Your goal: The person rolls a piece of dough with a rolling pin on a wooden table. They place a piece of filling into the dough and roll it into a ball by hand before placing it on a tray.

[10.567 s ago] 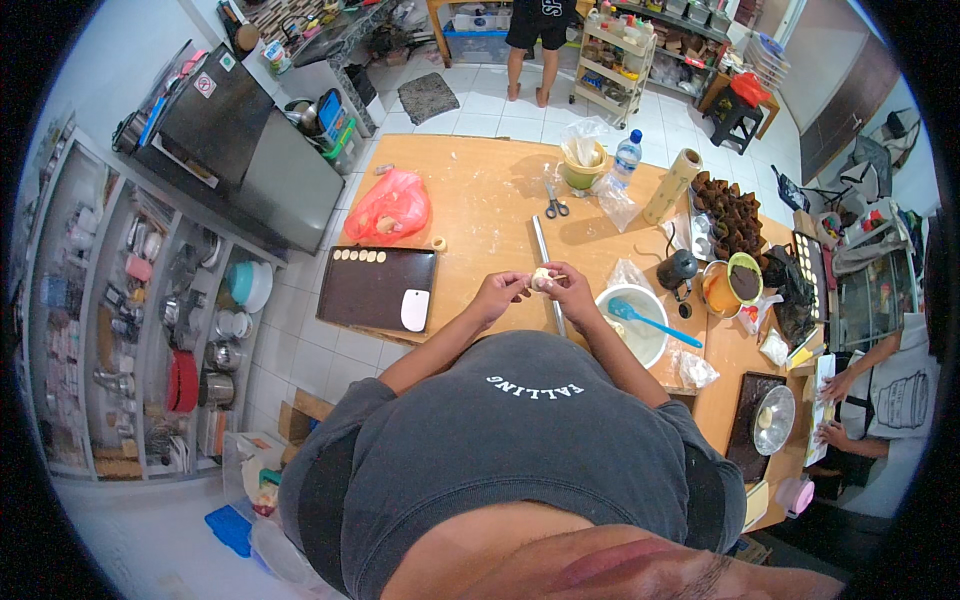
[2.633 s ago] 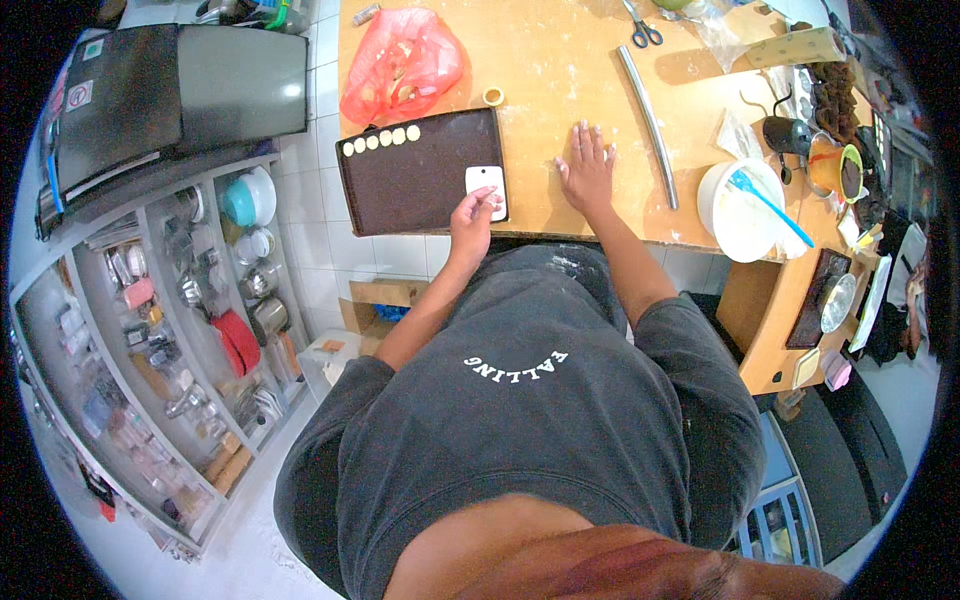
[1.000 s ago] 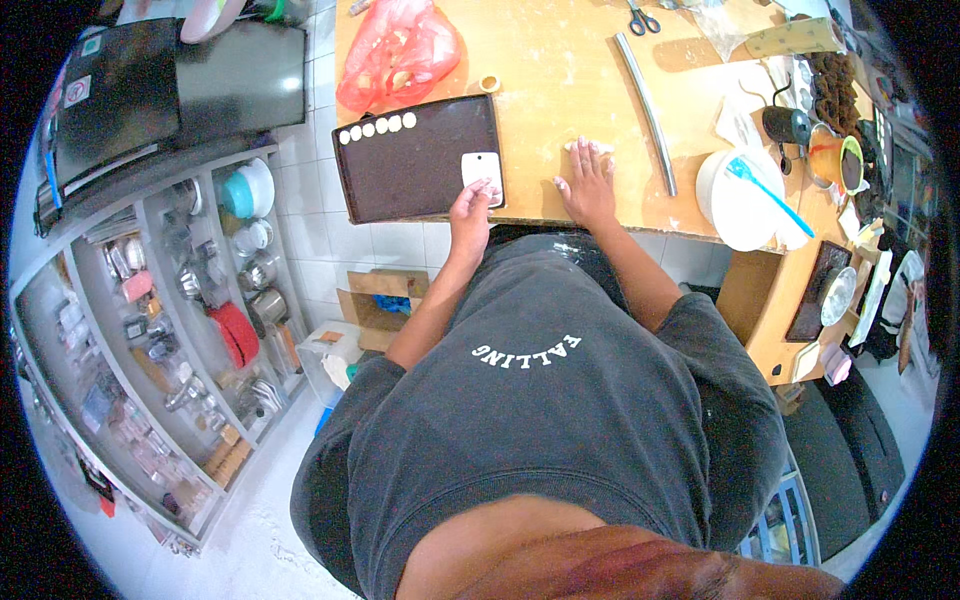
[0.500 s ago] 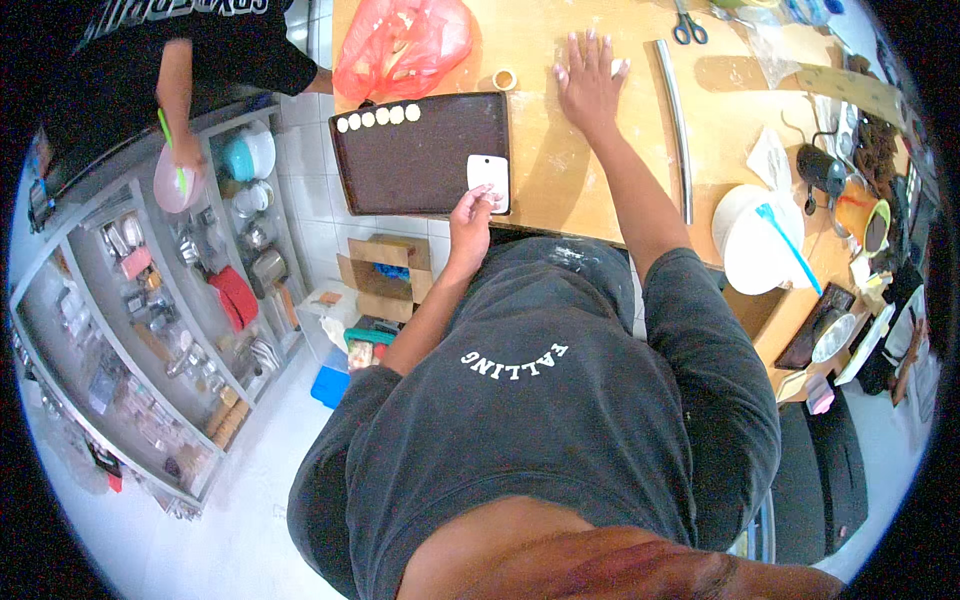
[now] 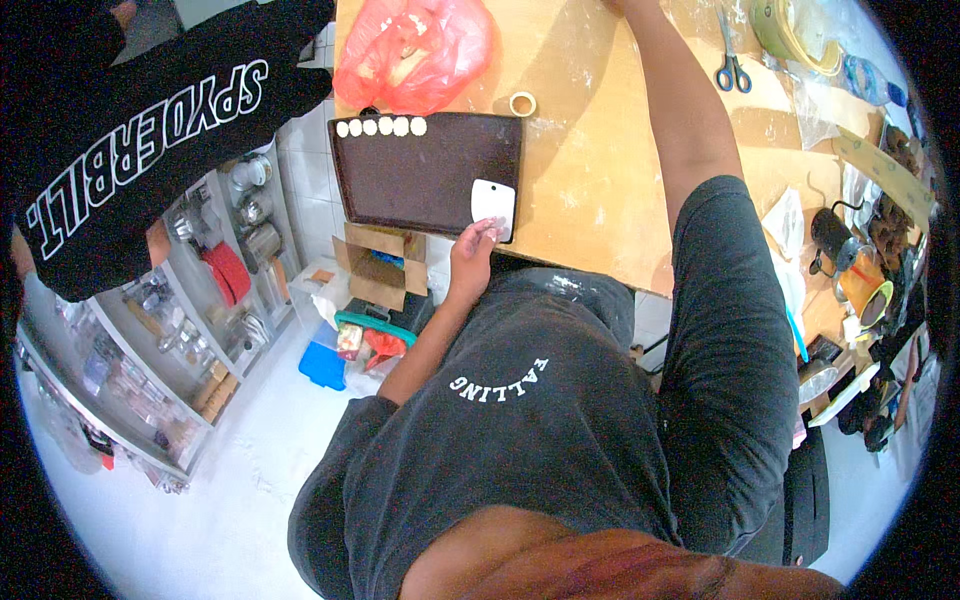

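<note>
My left hand point(image 5: 474, 258) is closed on the lower edge of a white, flat scraper point(image 5: 493, 204) with a small hole near its top. The scraper lies over the near right corner of a dark baking tray point(image 5: 410, 180). Along the tray's far left edge sits a row of several small pale dough discs point(image 5: 384, 126). My right arm stretches far across the wooden table point(image 5: 580, 160). Only a sliver of my right hand point(image 5: 618, 4) shows at the top edge, its fingers out of the picture.
A red plastic bag point(image 5: 415, 50) and a small pale ring point(image 5: 522, 103) lie beyond the tray. Scissors point(image 5: 733, 65) rest right of my arm. Black tools and an orange cup point(image 5: 862, 285) crowd the right side. A person in black point(image 5: 160, 150) stands left, by shelves point(image 5: 150, 350).
My right hand has slid forward off the top of the picture, and my arm now hides the metal rod. The other person has moved nearer. My left hand keeps its place on the scraper.
</note>
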`<action>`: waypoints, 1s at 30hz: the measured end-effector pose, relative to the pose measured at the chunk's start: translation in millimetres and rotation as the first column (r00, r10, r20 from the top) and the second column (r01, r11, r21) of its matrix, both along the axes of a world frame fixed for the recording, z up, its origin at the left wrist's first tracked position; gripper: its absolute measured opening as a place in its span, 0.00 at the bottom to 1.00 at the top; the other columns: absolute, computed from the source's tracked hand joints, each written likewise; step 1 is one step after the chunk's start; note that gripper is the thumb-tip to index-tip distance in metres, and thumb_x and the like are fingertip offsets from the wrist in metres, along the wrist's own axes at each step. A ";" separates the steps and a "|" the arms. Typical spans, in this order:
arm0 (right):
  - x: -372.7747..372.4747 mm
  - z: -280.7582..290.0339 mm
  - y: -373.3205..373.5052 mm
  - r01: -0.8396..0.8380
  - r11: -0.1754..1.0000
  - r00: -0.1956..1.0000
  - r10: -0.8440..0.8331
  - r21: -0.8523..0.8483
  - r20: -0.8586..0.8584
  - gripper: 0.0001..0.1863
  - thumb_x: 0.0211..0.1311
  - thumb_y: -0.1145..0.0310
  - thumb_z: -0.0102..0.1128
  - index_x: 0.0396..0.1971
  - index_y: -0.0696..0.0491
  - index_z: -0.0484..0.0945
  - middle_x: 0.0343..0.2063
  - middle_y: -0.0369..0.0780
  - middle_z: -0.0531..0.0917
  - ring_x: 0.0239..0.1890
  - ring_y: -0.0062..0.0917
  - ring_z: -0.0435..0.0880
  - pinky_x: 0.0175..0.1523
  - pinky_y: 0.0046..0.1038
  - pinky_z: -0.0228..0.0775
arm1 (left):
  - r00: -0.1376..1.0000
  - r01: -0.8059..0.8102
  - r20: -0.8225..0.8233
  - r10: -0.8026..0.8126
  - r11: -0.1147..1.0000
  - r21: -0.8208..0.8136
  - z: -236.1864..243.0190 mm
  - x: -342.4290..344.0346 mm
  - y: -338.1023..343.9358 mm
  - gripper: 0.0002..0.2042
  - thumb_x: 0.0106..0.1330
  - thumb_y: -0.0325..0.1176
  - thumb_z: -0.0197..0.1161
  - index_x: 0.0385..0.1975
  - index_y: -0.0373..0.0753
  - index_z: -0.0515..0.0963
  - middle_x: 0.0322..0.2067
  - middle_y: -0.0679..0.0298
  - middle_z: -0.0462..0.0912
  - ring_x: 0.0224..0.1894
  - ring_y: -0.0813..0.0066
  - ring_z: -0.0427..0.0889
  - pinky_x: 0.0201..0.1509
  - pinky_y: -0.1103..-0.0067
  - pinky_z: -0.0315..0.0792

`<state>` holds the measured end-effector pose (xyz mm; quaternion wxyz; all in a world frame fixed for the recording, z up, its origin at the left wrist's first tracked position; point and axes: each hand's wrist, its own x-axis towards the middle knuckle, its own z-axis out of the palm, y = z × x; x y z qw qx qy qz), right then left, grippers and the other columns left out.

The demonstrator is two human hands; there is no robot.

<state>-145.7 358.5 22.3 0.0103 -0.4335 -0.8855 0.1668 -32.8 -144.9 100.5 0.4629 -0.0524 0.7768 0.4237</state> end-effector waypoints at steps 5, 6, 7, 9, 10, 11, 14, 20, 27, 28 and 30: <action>24.7 -4.7 -33.8 -0.087 0.994 0.995 0.084 0.060 0.044 0.38 0.79 0.42 0.44 0.81 0.44 0.53 0.82 0.42 0.51 0.84 0.40 0.45 0.82 0.61 0.32 | 0.995 -0.099 -0.023 0.102 0.991 0.095 -13.8 6.1 -15.9 0.13 0.79 0.27 0.57 0.58 0.29 0.77 0.56 0.58 0.83 0.56 0.70 0.83 0.66 0.74 0.73; 39.3 -21.3 -39.2 -0.077 0.994 0.996 0.073 0.082 0.040 0.38 0.79 0.42 0.44 0.81 0.44 0.53 0.82 0.42 0.51 0.84 0.40 0.45 0.82 0.61 0.32 | 0.996 -0.077 -0.031 0.082 0.987 0.144 -15.0 5.0 -15.3 0.13 0.79 0.27 0.57 0.58 0.29 0.76 0.56 0.58 0.83 0.56 0.70 0.84 0.66 0.73 0.74; 55.4 -43.0 -47.1 -0.110 0.967 0.994 0.110 0.229 0.014 0.37 0.79 0.42 0.43 0.80 0.43 0.55 0.82 0.41 0.52 0.83 0.42 0.47 0.80 0.63 0.36 | 0.996 -0.070 -0.033 0.077 0.984 0.165 -10.7 4.9 -10.5 0.13 0.79 0.27 0.57 0.58 0.29 0.76 0.56 0.58 0.83 0.56 0.70 0.84 0.66 0.73 0.74; 76.6 -55.0 -60.8 -0.129 0.913 0.990 0.142 0.387 -0.006 0.36 0.78 0.42 0.43 0.80 0.42 0.57 0.81 0.41 0.53 0.82 0.43 0.49 0.79 0.66 0.39 | 0.996 0.000 -0.085 0.017 0.980 0.199 -2.2 4.5 -2.1 0.13 0.79 0.27 0.57 0.58 0.29 0.76 0.56 0.57 0.83 0.56 0.70 0.83 0.66 0.74 0.74; 84.4 -46.0 -81.3 -0.146 0.938 0.987 0.159 0.313 -0.014 0.37 0.78 0.42 0.43 0.80 0.43 0.56 0.81 0.42 0.53 0.83 0.43 0.49 0.79 0.65 0.39 | 0.996 -0.012 -0.088 0.031 0.977 0.213 -4.5 8.4 -4.0 0.13 0.79 0.27 0.57 0.58 0.29 0.76 0.56 0.57 0.83 0.56 0.70 0.83 0.66 0.74 0.74; 94.7 -36.9 -100.0 -0.157 0.958 0.986 0.167 0.239 -0.022 0.38 0.78 0.42 0.44 0.80 0.44 0.55 0.82 0.42 0.52 0.83 0.43 0.48 0.79 0.64 0.39 | 0.996 -0.041 -0.066 0.058 0.969 0.243 -9.6 11.6 -7.0 0.13 0.79 0.27 0.57 0.58 0.29 0.76 0.56 0.57 0.84 0.56 0.71 0.83 0.65 0.74 0.74; 126.2 -22.6 -139.4 -0.164 0.953 0.986 0.167 0.255 0.011 0.40 0.77 0.41 0.45 0.80 0.47 0.55 0.81 0.44 0.52 0.83 0.43 0.48 0.80 0.63 0.40 | 0.997 -0.015 -0.074 0.037 0.961 0.276 -13.2 10.0 -7.5 0.14 0.79 0.28 0.57 0.59 0.29 0.77 0.55 0.57 0.84 0.55 0.72 0.83 0.64 0.75 0.74; 169.8 -8.4 -210.0 -0.091 0.995 0.995 0.089 0.045 0.044 0.43 0.75 0.41 0.49 0.81 0.45 0.52 0.82 0.45 0.48 0.83 0.44 0.45 0.79 0.64 0.39 | 0.966 0.193 -0.212 -0.146 0.955 0.224 -2.2 -8.0 37.0 0.15 0.78 0.32 0.60 0.59 0.33 0.79 0.52 0.60 0.87 0.53 0.73 0.84 0.62 0.75 0.75; 177.4 5.9 -182.9 -0.030 0.992 0.999 0.032 0.119 -0.008 0.38 0.74 0.50 0.54 0.80 0.41 0.57 0.82 0.45 0.51 0.83 0.47 0.46 0.79 0.64 0.42 | 0.381 0.679 -0.784 -0.490 0.724 -0.123 -40.2 -25.6 126.2 0.19 0.69 0.35 0.65 0.60 0.41 0.80 0.62 0.53 0.77 0.68 0.53 0.71 0.74 0.60 0.64; 179.6 4.6 -173.5 -0.030 0.992 1.000 0.031 0.119 -0.002 0.38 0.74 0.50 0.54 0.80 0.41 0.57 0.82 0.45 0.51 0.83 0.47 0.46 0.79 0.64 0.42 | 0.177 0.719 -0.832 -0.526 0.646 -0.256 -47.0 -25.8 132.7 0.21 0.68 0.36 0.65 0.61 0.42 0.79 0.65 0.52 0.73 0.71 0.50 0.67 0.76 0.56 0.61; 181.8 2.7 -154.9 -0.223 0.965 0.973 0.211 0.138 0.095 0.34 0.76 0.53 0.53 0.79 0.37 0.60 0.81 0.41 0.54 0.82 0.48 0.48 0.79 0.64 0.42 | 0.121 0.734 -0.793 -0.597 0.592 -0.333 -56.7 -22.1 140.0 0.23 0.68 0.39 0.65 0.63 0.43 0.77 0.67 0.52 0.71 0.72 0.50 0.66 0.76 0.56 0.61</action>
